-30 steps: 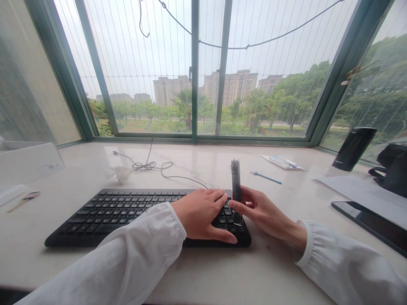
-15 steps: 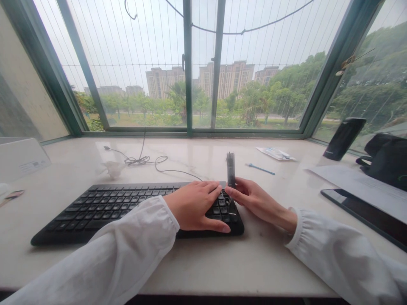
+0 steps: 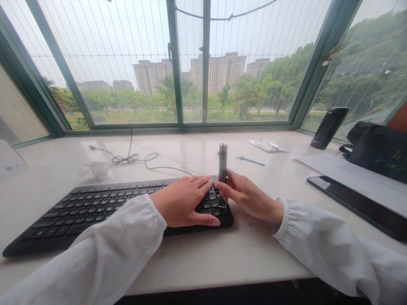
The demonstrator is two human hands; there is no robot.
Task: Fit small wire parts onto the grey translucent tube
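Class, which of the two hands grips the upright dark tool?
The right hand: it holds the dark tool at the right end of the keyboard. The left hand instead rests palm down on the keyboard.

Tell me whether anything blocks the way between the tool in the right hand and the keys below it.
Nothing visible does. The right hand holds the dark tool upright over the keyboard's right end, its wire end down at the keys. The left hand lies on the keyboard just to the left, not between them.
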